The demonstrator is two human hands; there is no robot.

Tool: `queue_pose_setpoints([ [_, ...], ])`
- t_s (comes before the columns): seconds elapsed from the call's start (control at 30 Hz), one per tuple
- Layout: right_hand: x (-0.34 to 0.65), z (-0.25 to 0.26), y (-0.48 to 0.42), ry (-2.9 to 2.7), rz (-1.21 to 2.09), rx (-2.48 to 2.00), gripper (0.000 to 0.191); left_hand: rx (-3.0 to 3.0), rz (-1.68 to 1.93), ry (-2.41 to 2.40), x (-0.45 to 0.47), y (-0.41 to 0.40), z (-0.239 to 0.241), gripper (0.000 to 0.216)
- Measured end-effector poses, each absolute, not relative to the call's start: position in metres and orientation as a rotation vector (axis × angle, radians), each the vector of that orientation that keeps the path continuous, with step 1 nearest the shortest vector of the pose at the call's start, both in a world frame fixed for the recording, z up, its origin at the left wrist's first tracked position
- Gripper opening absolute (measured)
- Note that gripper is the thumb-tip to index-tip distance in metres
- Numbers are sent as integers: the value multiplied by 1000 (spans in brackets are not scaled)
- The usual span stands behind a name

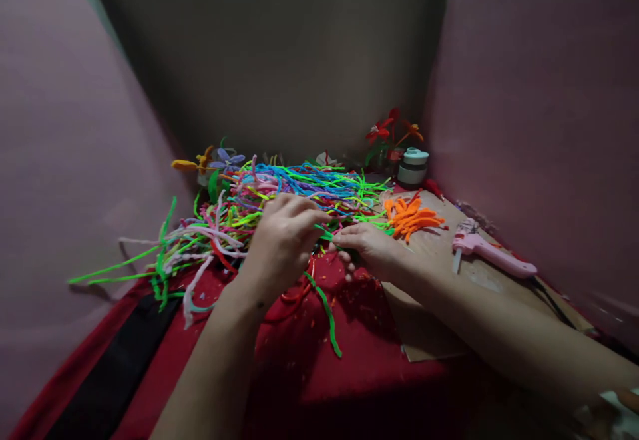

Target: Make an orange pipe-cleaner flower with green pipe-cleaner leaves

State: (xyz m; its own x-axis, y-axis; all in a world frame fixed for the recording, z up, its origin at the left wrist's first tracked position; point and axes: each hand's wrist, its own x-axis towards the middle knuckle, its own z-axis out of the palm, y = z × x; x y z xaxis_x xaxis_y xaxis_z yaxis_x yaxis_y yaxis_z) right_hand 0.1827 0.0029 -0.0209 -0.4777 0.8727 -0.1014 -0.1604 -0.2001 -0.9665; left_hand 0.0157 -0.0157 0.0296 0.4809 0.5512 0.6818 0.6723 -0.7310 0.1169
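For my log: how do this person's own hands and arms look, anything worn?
Both the left hand and right hand are ungloved, with bare forearms and no watch or bracelet visible. A small dark spot shows near the left wrist. The pale patch by the right arm may be a sleeve; I can't tell.

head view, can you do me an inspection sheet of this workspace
surface: red cloth, with cardboard on the right
things in hand: a green pipe cleaner between the hands
clutter: a tangled pile of coloured pipe cleaners, an orange bundle, and a pink glue gun on the cardboard
hands: right hand pinches the green pipe cleaner; left hand is at its other end, its grip partly hidden
cables: a dark cable runs from the glue gun's handle; plug not seen
surroundings: red flowers and a lidded jar at the back; pink sides
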Motion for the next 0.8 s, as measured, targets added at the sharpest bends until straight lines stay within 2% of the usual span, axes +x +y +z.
queue_pose_setpoints([
  [0.07,185,-20,4,-1360,1754,-897,14,-2670,-770,-975,22,-9,27,10],
  [0.13,189,-19,6,-1402,1770,-893,16,-2717,-614,-973,26,-1,21,11],
  [0.4,207,-23,13,-1565,1910,-860,11,-2882,-335,-1254,30,2,14,20],
  [0.57,210,-20,12,-1517,1889,-910,29,-2885,-431,-1370,33,-1,14,25],
  [0.67,210,-18,13,-1363,1792,-1004,38,-2948,-567,-1604,33,-2,15,23],
  [0.8,209,-14,12,-1300,1464,-1010,34,-2993,-759,-1935,30,-3,14,22],
])
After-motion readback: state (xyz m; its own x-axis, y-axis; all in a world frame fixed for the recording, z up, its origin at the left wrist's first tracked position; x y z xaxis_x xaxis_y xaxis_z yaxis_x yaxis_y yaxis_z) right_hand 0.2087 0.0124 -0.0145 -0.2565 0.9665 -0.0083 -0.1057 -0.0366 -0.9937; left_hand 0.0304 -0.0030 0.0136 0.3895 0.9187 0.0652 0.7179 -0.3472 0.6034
